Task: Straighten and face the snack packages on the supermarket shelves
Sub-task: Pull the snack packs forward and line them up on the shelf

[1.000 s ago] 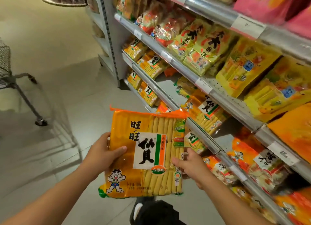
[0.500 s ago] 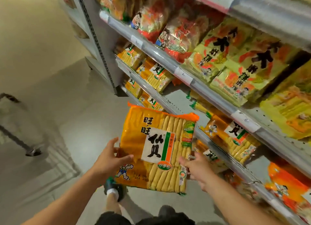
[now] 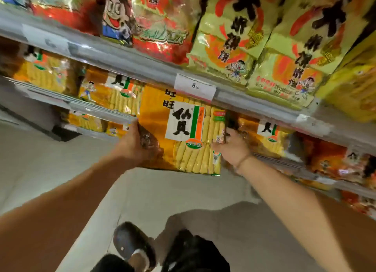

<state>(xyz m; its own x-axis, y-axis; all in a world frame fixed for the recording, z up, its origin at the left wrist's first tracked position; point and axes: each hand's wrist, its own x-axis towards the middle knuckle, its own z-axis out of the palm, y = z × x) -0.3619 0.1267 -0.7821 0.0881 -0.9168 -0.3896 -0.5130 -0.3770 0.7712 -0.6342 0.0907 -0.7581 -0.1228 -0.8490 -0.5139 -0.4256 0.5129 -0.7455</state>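
Observation:
A large orange and yellow rice cracker package (image 3: 183, 129) with a white label and black characters is held upright, front towards me, against the middle shelf. Its top edge is tucked under the grey shelf rail (image 3: 142, 64). My left hand (image 3: 136, 145) grips its left edge. My right hand (image 3: 232, 147) grips its lower right edge. Similar orange packages stand on the same shelf to the left (image 3: 114, 94) and to the right (image 3: 266, 137).
Red packages (image 3: 158, 27) and yellow-green packages (image 3: 230, 39) fill the shelf above, behind a white price tag (image 3: 195, 86). More orange packages (image 3: 333, 161) lie lower right. Grey floor and my dark shoes (image 3: 132, 249) are below.
Both hands have carried the package up and forward from over the floor to the middle shelf. The view has closed in on the shelves, and the cart at the left is out of sight.

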